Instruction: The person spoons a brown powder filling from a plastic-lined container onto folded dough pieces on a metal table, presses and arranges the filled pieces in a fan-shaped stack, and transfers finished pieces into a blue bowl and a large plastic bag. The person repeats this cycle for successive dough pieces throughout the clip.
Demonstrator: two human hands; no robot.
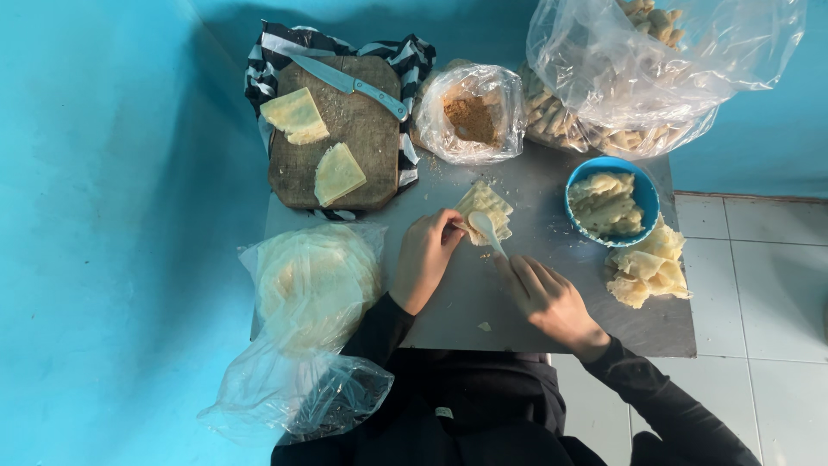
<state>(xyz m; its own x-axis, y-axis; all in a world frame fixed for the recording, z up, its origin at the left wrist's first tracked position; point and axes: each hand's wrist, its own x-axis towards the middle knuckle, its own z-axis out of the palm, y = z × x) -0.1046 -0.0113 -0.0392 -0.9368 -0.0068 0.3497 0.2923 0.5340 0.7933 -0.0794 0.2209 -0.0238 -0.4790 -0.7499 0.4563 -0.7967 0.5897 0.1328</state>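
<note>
Small grey metal table (483, 298), centre of frame, crumbs scattered on top. Upper left: striped cloth (285, 47) under a wooden cutting board (362, 129). Lower left: clear bag of round flat sheets (315, 276), overhanging the table edge. Top centre: open plastic bag of brown filling (470, 116). Upper right: large clear bags of rolled pieces (621, 86). Right: blue bowl (645, 197), a loose heap of folded pieces (649, 267) just below it. Centre: one pale dough square (487, 207).

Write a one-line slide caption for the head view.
Left hand steadies a pale pastry sheet while the right hand holds a white spoon over it on a grey table.
</note>
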